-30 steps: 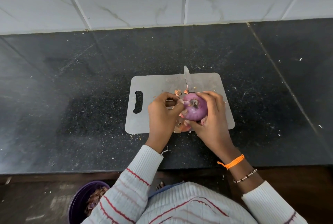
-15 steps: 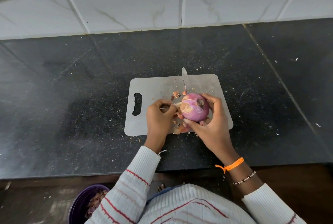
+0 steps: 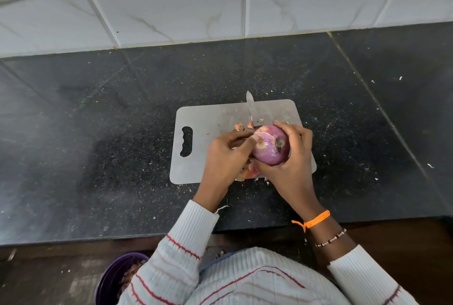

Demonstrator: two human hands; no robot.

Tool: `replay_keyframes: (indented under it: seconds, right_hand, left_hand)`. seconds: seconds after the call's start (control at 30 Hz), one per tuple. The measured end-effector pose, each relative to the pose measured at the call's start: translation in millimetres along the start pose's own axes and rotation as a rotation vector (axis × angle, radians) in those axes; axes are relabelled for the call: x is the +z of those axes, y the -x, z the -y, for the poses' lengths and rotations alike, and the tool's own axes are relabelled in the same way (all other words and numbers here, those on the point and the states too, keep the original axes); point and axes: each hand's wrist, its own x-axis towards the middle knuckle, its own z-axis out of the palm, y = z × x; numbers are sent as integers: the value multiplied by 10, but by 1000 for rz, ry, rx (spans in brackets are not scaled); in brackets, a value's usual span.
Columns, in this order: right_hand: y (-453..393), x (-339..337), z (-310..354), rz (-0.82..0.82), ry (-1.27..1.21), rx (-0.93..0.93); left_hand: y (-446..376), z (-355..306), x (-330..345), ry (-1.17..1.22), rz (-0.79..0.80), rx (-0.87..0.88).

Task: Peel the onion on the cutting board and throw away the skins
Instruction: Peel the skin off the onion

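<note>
A purple onion [image 3: 270, 145] is held just above the grey cutting board [image 3: 208, 128]. My right hand [image 3: 291, 165] grips it from the right and below. My left hand [image 3: 226, 157] is at its left side, fingertips pinching at a pale patch of skin on the onion's upper left. Loose orange-brown skins [image 3: 248, 172] lie on the board under my hands, partly hidden. A small scrap [image 3: 239, 127] lies further back on the board.
A knife blade [image 3: 251, 108] lies on the board behind the onion, tip pointing to the tiled wall. A purple bin [image 3: 110, 277] holding skins stands on the floor at lower left, below the black countertop's front edge [image 3: 98, 237].
The onion has been turned in my right hand, its dark end now facing right and up. My left hand's fingers stay at the skin on its left side.
</note>
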Motion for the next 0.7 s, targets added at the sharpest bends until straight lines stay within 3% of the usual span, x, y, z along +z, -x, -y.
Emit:
replay_keyframes:
  seconds: [0.13, 0.3, 0.7]
  right_hand:
    - [9, 24, -4, -5, 15, -2]
    - [12, 44, 3, 3, 77, -22]
    - [39, 65, -5, 38, 231, -123]
  left_hand:
    - [77, -56, 28, 58, 90, -89]
    - [77, -33, 67, 20, 51, -104]
    - [44, 24, 32, 184, 70, -275]
